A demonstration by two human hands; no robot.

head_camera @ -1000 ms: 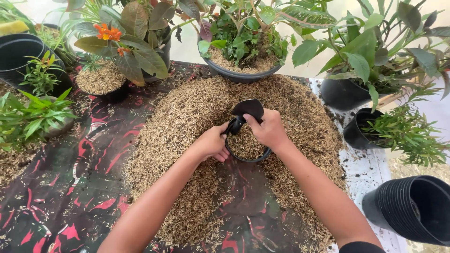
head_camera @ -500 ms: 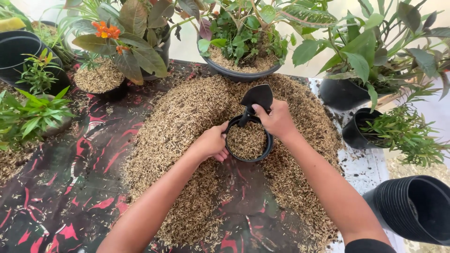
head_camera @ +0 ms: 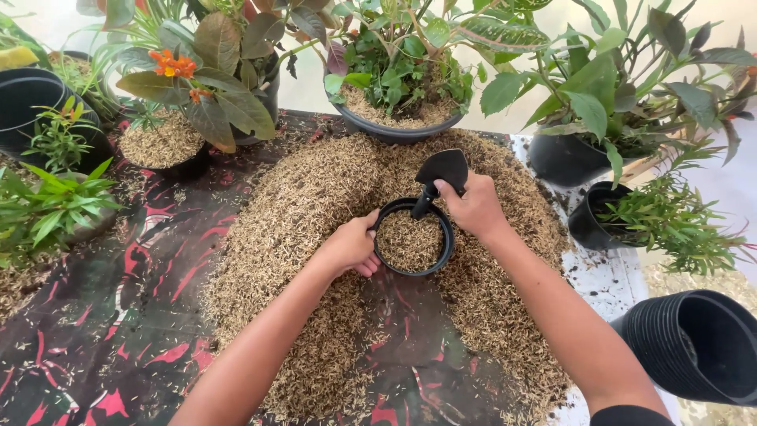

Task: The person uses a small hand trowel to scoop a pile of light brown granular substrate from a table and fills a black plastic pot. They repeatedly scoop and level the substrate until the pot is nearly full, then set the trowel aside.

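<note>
Black pot (head_camera: pixel 413 272) nearly full of husk; left hand (head_camera: pixel 347 246) grips its rim, right hand (head_camera: pixel 473 207) clamps the scoop (head_camera: pixel 441 172). Another heaped load could spill, or tip the pot.

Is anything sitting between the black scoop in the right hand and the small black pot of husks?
Nothing visible does. The right hand holds the small black plastic scoop just above the round black pot, whose husk-filled mouth lies open; the left hand grips only its near rim.

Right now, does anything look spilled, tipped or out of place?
Nothing is tipped. The husk heap is spread loosely across the sheet. The left hand steadies the upright pot; the right hand holds the scoop.
</note>
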